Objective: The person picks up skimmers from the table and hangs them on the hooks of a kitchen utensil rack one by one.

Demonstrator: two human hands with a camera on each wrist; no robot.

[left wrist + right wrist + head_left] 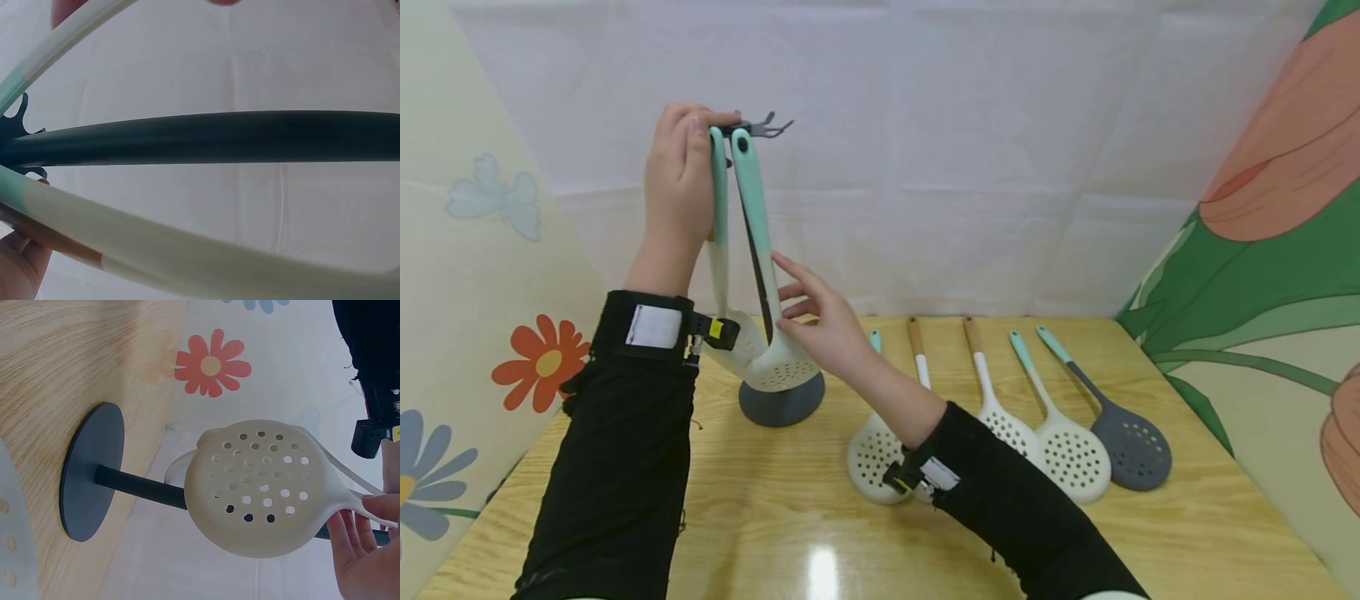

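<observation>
The person is hanging a skimmer (758,250) on the hooks of the dark stand (781,398) — a hanging step, I judge, calling next for seating the handle's hole over a hook. The left hand (679,179) is pinching the mint handle tops against the hooks above. The right hand (820,321), fingers nearly straight, is steadying the handle below — the perforated bowl (259,487) hanging just beside its fingertips.
</observation>
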